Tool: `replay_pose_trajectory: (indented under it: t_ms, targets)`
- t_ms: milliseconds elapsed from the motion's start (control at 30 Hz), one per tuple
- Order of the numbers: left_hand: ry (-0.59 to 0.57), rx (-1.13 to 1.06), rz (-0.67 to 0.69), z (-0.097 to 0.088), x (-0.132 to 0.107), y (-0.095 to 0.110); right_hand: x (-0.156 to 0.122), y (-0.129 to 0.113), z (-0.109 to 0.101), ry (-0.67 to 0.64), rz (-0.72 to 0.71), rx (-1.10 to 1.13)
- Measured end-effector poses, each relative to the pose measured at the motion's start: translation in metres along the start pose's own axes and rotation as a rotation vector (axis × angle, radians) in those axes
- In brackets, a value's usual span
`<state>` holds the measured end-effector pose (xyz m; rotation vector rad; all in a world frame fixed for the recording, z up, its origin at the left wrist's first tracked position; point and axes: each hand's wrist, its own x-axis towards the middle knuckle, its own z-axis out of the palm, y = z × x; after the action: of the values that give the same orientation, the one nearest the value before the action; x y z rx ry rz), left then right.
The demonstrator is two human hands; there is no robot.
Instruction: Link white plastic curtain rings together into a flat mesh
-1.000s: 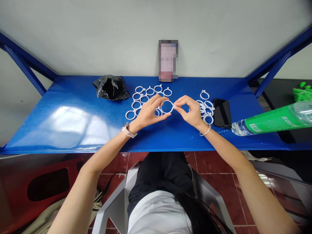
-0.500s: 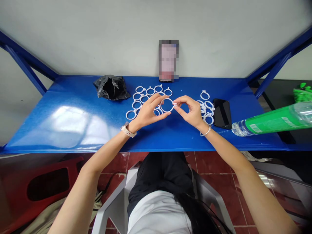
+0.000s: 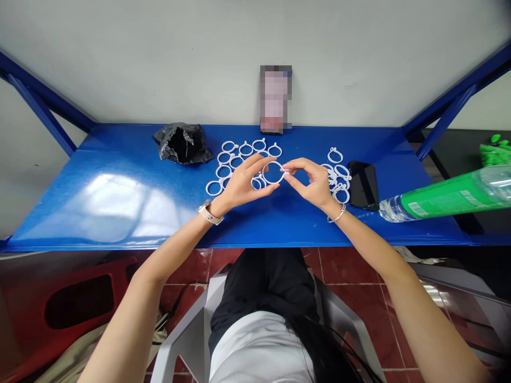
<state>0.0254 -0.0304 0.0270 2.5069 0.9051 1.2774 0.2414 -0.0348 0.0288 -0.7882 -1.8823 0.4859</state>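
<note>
Between both hands, above the blue table [image 3: 99, 165], I hold a white plastic curtain ring [image 3: 264, 169] with a small eyelet. My left hand [image 3: 239, 185] spans the ring, fingers at its upper edge and thumb at its lower edge. At the ring's right side, the fingertips of my right hand [image 3: 314, 183] pinch the eyelet and partly hide it. Several loose white rings [image 3: 246, 155] lie behind and beside my left hand, some covered by it. A tighter pile of white rings [image 3: 332, 182] lies just right of my right hand.
An open black plastic bag [image 3: 167, 146] sits at the back left. A blurred-out phone [image 3: 275, 101] leans against the wall. A dark phone [image 3: 363, 186] lies right of the pile, near a green-labelled bottle [image 3: 443, 196]. Blue frame bars [image 3: 43, 106] rise at both sides.
</note>
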Motion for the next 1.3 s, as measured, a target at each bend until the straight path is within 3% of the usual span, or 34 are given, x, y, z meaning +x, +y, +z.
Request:
replay_pose_trajectory:
  t_ms: [1300]
  targets:
    - [0.002, -0.022, 0.025, -0.0005, -0.0015, 0.0004, -0.0011, 0.0015, 0.0020, 0.007, -0.004, -0.007]
